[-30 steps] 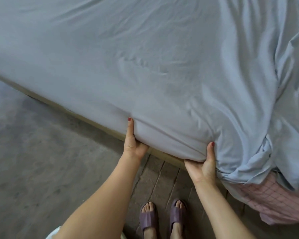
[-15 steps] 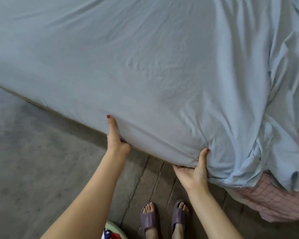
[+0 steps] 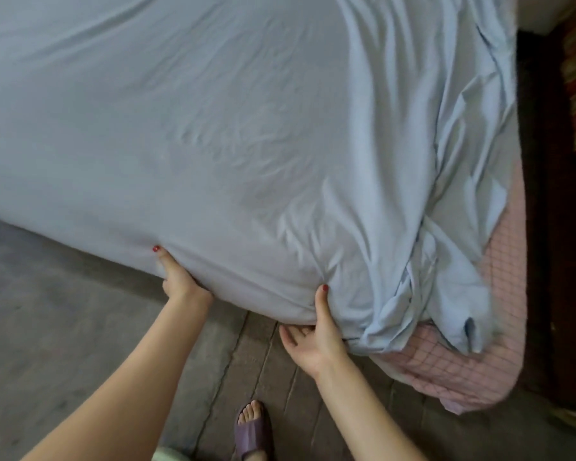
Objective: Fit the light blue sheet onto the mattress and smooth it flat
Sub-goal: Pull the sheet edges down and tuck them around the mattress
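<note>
1. A grey floor [image 3: 47, 327] runs below the bed, with a dark rug [image 3: 546, 261] at three o'clock.
2. The light blue sheet [image 3: 213, 128] covers most of the mattress, wrinkled and bunched toward four o'clock, where a pink checked cover [image 3: 479, 377] shows.
3. The left hand [image 3: 177, 277], at six o'clock, pinches the sheet's edge, thumb on top, fingers hidden beneath.
4. The right hand [image 3: 313, 337], near five o'clock, grips the edge likewise, thumb up, fingers curled under.
5. One purple slipper [image 3: 251, 434] shows below.
</note>
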